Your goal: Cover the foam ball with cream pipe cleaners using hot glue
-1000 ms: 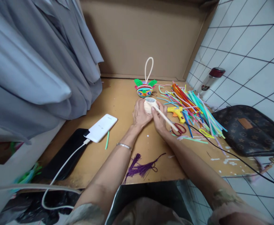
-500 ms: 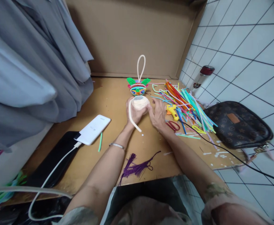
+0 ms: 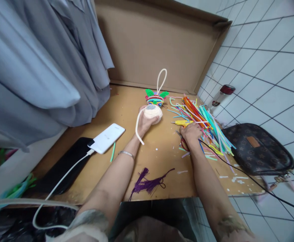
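My left hand [image 3: 144, 121] is closed around a cream-white ball [image 3: 155, 113] wound with pipe cleaner, a grey round patch on its top. A loose end of white pipe cleaner [image 3: 138, 126] hangs down beside my wrist. To the right, my right hand [image 3: 192, 133] is closed on the handle of a yellow hot glue gun [image 3: 183, 123], whose nozzle points left. Red-handled scissors [image 3: 184, 144] lie partly under that hand. Just behind the ball sits a colourful lion-head ornament [image 3: 157, 99] with green ears and a white loop; the ball covers its lower part.
A pile of coloured pipe cleaners [image 3: 199, 116] lies at the right, beside a brown handbag [image 3: 260, 151] and a red-capped bottle [image 3: 222, 95]. Purple tassels [image 3: 148, 185] lie near the front edge. A white power bank [image 3: 107, 137] is at left. The gun's black cord [image 3: 237, 158] runs right.
My right hand has left the ball, moved right and taken hold of the glue gun, which now points left. My left hand still holds the ball. The whole view has shifted slightly.
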A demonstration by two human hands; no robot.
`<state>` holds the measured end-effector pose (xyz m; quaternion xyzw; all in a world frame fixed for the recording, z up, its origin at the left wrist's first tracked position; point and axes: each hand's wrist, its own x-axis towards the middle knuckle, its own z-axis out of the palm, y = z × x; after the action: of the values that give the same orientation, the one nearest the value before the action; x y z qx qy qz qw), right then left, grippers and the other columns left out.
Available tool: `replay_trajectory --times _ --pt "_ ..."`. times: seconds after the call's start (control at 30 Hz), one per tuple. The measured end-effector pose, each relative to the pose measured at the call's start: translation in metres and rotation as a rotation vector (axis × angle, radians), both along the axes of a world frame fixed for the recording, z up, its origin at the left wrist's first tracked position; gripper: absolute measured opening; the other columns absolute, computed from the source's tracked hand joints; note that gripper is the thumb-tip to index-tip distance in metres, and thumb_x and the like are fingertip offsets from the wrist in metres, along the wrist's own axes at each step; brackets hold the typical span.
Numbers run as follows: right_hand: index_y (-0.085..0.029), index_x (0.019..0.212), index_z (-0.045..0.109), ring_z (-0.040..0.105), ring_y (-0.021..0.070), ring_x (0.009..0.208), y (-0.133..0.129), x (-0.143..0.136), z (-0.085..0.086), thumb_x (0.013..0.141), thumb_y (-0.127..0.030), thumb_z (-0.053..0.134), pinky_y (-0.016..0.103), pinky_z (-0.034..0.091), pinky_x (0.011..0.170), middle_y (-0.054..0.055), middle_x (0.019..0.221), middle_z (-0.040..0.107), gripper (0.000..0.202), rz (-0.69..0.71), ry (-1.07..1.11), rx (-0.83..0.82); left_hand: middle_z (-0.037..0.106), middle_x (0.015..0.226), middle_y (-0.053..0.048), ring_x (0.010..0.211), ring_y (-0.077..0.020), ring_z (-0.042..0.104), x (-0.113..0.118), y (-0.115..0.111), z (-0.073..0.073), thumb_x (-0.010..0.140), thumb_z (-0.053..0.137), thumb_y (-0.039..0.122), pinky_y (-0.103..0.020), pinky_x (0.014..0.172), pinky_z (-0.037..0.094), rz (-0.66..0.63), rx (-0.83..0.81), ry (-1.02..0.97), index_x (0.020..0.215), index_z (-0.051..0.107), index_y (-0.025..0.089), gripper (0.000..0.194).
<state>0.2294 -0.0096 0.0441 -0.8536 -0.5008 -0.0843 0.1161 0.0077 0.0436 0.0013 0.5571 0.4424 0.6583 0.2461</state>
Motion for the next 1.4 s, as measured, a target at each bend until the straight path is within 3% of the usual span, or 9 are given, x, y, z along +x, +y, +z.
replay_trajectory --times 0.13,0.27,0.4,0.53,0.67,0.87,1.17,1.4 --pt "0.003 0.129 0.063 0.066 0.0426 0.12 0.0 0.004 -0.004 0.088 -0.036 0.064 0.051 0.053 0.097 0.033 0.126 0.067 0.056 0.027 0.025 0.02 0.069 0.13 -0.011 0.119 -0.0283 0.072 0.004 -0.002 0.0 0.061 0.094 0.03 -0.046 0.107 0.06 -0.077 0.002 0.039 0.118 0.057 0.022 0.068" --pt "-0.006 0.125 0.065 0.065 0.04 0.116 0.004 0.009 -0.004 0.088 -0.038 0.056 0.048 0.052 0.093 0.025 0.12 0.069 0.049 0.043 0.134 0.271 0.065 0.137 -0.013 0.121 -0.0279 0.07 0.005 -0.002 -0.001 0.061 0.093 0.031 -0.046 0.109 0.058 -0.181 0.017 0.08 0.122 0.057 0.02 0.072" --pt "-0.01 0.12 0.063 0.066 0.0367 0.111 0.023 0.005 0.01 0.091 -0.039 0.048 0.045 0.051 0.093 0.022 0.116 0.07 0.043 0.063 0.19 0.537 0.064 0.138 -0.015 0.124 -0.0276 0.069 0.006 -0.002 -0.001 0.062 0.092 0.03 -0.045 0.111 0.056 -0.195 0.033 0.133 0.123 0.058 0.018 0.071" --pt "-0.016 0.112 0.061 0.067 0.0337 0.106 0.042 -0.009 0.024 0.089 -0.038 0.052 0.043 0.05 0.091 0.017 0.108 0.072 0.034 0.224 0.21 0.644 0.062 0.139 -0.016 0.128 -0.0286 0.068 0.008 -0.003 -0.002 0.063 0.091 0.031 -0.046 0.115 0.053 -0.199 0.05 0.146 0.124 0.059 0.017 0.07" --pt "-0.02 0.108 0.059 0.068 0.0303 0.097 0.038 -0.022 0.018 0.088 -0.04 0.052 0.04 0.051 0.085 0.012 0.099 0.072 0.029 0.349 0.233 0.643 0.061 0.141 -0.016 0.128 -0.0289 0.067 0.009 -0.005 -0.003 0.065 0.09 0.034 -0.045 0.114 0.053 -0.251 0.061 0.17 0.131 0.057 0.018 0.076" --pt "-0.021 0.106 0.057 0.068 0.0314 0.099 0.023 -0.02 0.002 0.083 -0.041 0.057 0.041 0.052 0.086 0.013 0.103 0.074 0.031 0.364 0.236 0.582 0.064 0.139 -0.013 0.128 -0.0288 0.068 0.014 -0.008 -0.005 0.062 0.091 0.027 -0.045 0.11 0.056 -0.254 0.131 0.229 0.134 0.053 0.023 0.081" --pt "-0.02 0.112 0.058 0.066 0.0321 0.103 0.021 -0.024 0.005 0.084 -0.038 0.056 0.045 0.052 0.091 0.015 0.109 0.071 0.033 0.414 0.263 0.526 0.06 0.143 -0.013 0.144 -0.0337 0.055 0.012 -0.01 -0.002 0.058 0.095 0.028 -0.053 0.125 0.045 -0.183 0.162 0.389 0.133 0.056 0.027 0.085" --pt "-0.018 0.114 0.059 0.067 0.0328 0.099 0.018 -0.022 0.008 0.083 -0.036 0.056 0.045 0.052 0.088 0.015 0.107 0.072 0.035 0.396 0.249 0.536 0.061 0.145 -0.012 0.142 -0.0334 0.056 0.008 -0.013 0.003 0.064 0.091 0.032 -0.051 0.124 0.046 -0.273 0.117 0.367 0.137 0.057 0.024 0.081"
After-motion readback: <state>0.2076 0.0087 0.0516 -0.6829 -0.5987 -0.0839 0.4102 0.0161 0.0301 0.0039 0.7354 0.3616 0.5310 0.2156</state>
